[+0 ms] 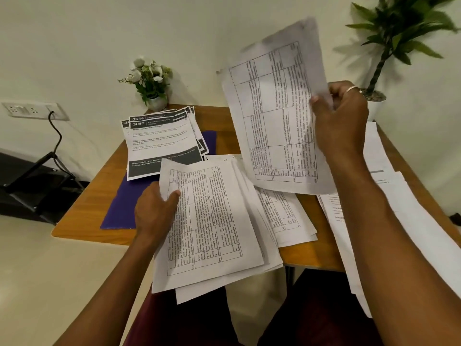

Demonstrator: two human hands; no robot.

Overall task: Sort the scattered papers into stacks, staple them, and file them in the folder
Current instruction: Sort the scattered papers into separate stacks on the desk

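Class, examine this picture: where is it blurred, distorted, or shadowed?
Head view: motion smears the top of the raised sheet in the right hand; print on the stack in the left hand is too soft to read; the wide lens curves the table edges; the tall plant casts a soft wall shadow.

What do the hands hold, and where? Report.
Left hand grips a fanned sheaf of sheets by its left edge; right hand pinches the raised paper by its right edge.
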